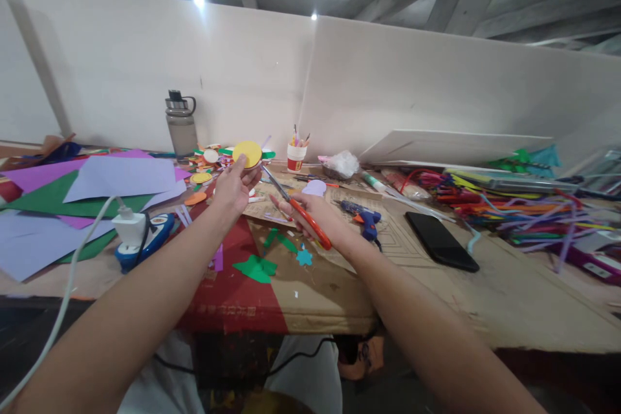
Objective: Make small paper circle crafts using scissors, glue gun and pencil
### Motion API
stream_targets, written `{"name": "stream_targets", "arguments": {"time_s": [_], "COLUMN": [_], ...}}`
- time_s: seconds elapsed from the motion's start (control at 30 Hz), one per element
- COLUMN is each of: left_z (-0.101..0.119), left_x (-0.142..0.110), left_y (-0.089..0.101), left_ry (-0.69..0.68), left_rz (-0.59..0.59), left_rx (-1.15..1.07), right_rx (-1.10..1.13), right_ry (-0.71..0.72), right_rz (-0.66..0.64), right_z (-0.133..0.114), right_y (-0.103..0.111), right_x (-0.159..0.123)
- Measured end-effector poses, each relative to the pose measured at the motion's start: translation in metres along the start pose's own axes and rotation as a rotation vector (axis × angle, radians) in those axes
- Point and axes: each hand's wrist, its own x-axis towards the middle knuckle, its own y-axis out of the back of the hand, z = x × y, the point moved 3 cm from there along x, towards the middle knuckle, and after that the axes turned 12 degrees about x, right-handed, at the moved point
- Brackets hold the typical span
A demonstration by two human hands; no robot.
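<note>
A round yellow paper disc is pinched in my left hand, raised above the cluttered table. My right hand is closed around a pair of scissors with red handles. Their metal blades point up and left, toward the disc, with the tips just to its right and below it. A thin pale purple strip shows by the disc's right edge; whether it is attached I cannot tell. Below the hands lie green paper scraps and a small blue paper flower.
Purple and green paper sheets and a power strip lie left. A water bottle and a paper cup stand at the back. A blue glue gun, a phone and many pipe cleaners lie right.
</note>
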Motion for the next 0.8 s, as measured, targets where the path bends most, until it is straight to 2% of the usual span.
{"name": "stream_targets", "arguments": {"time_s": [0.33, 0.8], "left_z": [-0.003, -0.002], "left_x": [0.005, 0.003], "left_y": [0.002, 0.001], "left_ry": [0.005, 0.002], "left_rz": [-0.006, -0.012], "left_rx": [-0.001, -0.009], "right_rx": [0.109, 0.101], "right_ry": [-0.045, -0.075], "right_rz": [-0.024, -0.022], "right_z": [0.008, 0.011], "right_y": [-0.003, -0.004], "right_x": [0.003, 0.004]}}
